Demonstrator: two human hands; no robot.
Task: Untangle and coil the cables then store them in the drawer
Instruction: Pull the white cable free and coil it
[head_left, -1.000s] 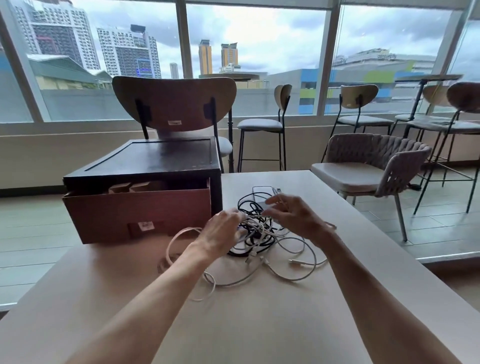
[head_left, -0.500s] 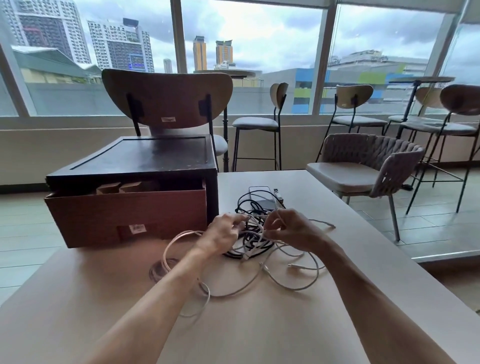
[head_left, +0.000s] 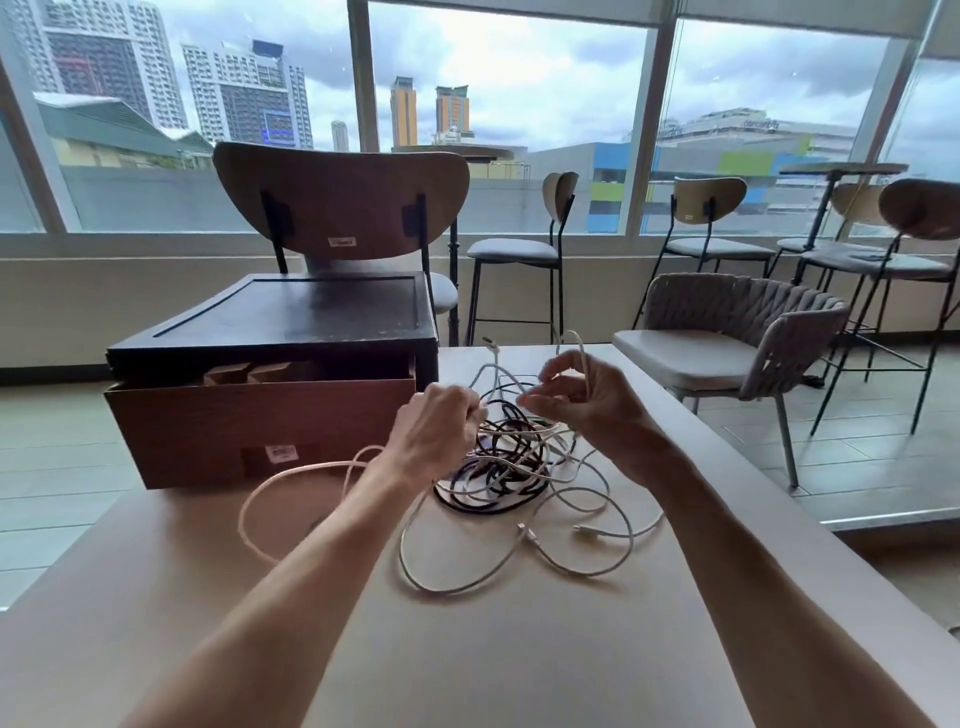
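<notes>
Both my hands have come up off the pile since a moment ago, and they have pulled white strands up with them. The fingers (head_left: 558, 366) of my right hand (head_left: 587, 400) are curled round a thin white cable (head_left: 585, 358), which loops up above my knuckles. My left hand (head_left: 436, 431) is closed with its knuckles towards me. It seems to grip strands at the edge of the heap, but I cannot tell which ones. Another white strand rises between my hands, and its plug end (head_left: 489, 341) points up in the air.

The tangle of black and white cables (head_left: 509, 467) lies on the pale tan bench (head_left: 467, 649), right under and just in front of my hands. Loose white loops trail from it towards me. A pale pink cable (head_left: 249, 499) curves out to the left, just in front of the brown wooden drawer (head_left: 260, 415). The drawer stands pulled partway out of a dark wooden box (head_left: 291, 322) on the left of the bench, near the tangle. Small wooden blocks (head_left: 244, 371) show inside it, and no cable is in it yet.
</notes>
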